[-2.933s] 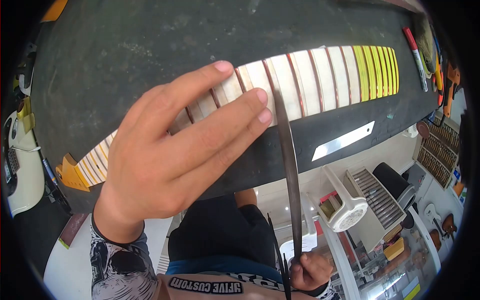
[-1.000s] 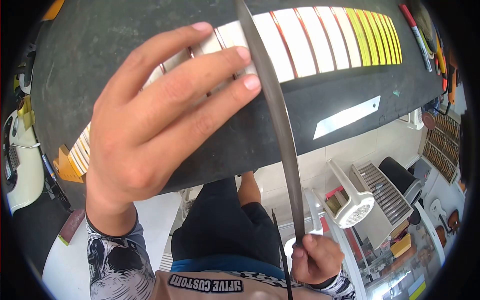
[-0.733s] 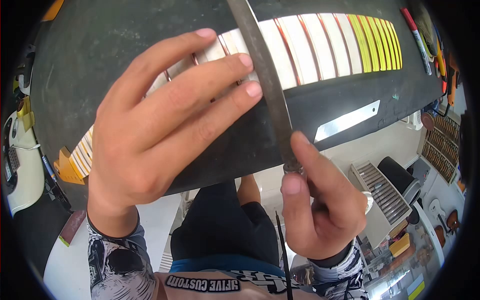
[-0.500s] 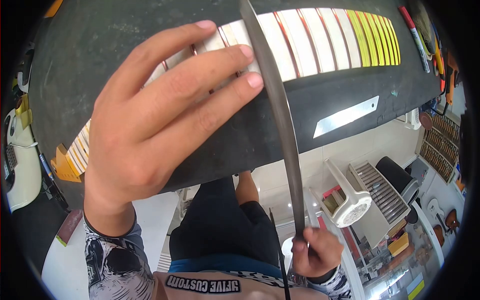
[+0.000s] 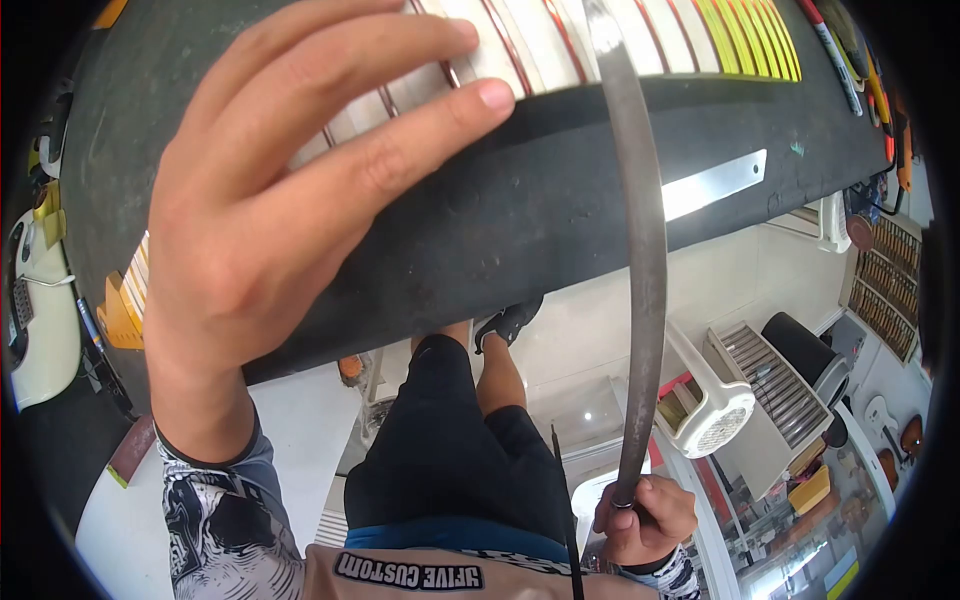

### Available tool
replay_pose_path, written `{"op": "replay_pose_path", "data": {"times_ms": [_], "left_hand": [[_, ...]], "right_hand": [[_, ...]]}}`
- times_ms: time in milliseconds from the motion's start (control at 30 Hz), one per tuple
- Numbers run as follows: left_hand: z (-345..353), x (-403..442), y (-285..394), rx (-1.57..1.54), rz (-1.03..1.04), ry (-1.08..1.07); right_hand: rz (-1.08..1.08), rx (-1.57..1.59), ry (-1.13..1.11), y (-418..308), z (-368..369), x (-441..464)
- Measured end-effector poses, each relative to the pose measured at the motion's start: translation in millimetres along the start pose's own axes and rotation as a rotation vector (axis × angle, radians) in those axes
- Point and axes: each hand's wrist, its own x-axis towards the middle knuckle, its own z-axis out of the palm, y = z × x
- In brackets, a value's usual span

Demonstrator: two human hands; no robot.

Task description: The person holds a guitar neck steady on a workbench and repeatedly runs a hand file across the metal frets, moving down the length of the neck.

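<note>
A guitar neck [image 5: 680, 40] lies across the top of the view, white strips between its coppery frets and yellow strips toward the right end. My left hand [image 5: 260, 200] is spread over the neck, fingers stretched out, the fingertips resting on or just above the white strips. My right hand [image 5: 652, 515], low at the right, is closed round the lower end of a long dark metal file [image 5: 645, 260]. The file points away from me, its far end over the white strips; whether it touches the frets I cannot tell. The neck's far edge is cut off by the frame.
A dark mat [image 5: 480, 230] covers the bench. On it lie a flat metal plate [image 5: 725, 182], a red-capped marker [image 5: 835, 60] and a yellow block [image 5: 122, 318] at the left. Below the bench edge are my legs, a white appliance [image 5: 715, 415] and a slatted box [image 5: 770, 380].
The file has moved right along the neck, closer to the yellow strips. My left hand sits slightly further up and left in the view. The neck appears higher as the view has shifted.
</note>
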Motion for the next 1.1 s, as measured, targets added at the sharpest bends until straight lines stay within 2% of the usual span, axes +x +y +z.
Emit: {"op": "replay_pose_path", "data": {"times_ms": [400,500,767,967,1033,1100], "left_hand": [[2.6,-2.9,1.9,0.013,-0.01,0.044],[2.1,-1.3,0.4,0.01,-0.013,0.039],[-0.3,-0.8,-0.3,-0.012,-0.035,0.001],[-1.4,-0.3,1.2,-0.045,-0.066,-0.006],[-1.8,0.4,1.7,-0.053,-0.074,-0.01],[-3.1,0.6,1.6,-0.042,-0.076,-0.015]], "right_hand": [[0.088,0.167,-0.068,2.3,5.4,-4.1],[0.039,0.004,-0.049,0.1,7.3,-13.9],[0.012,-0.053,-0.035,-11.3,11.5,-13.9],[0.0,-0.048,-0.038,-25.2,19.0,25.3],[-0.076,-0.072,-0.063,-23.0,20.4,53.2],[0.009,-0.051,-0.099,-31.5,22.8,86.0]]}}
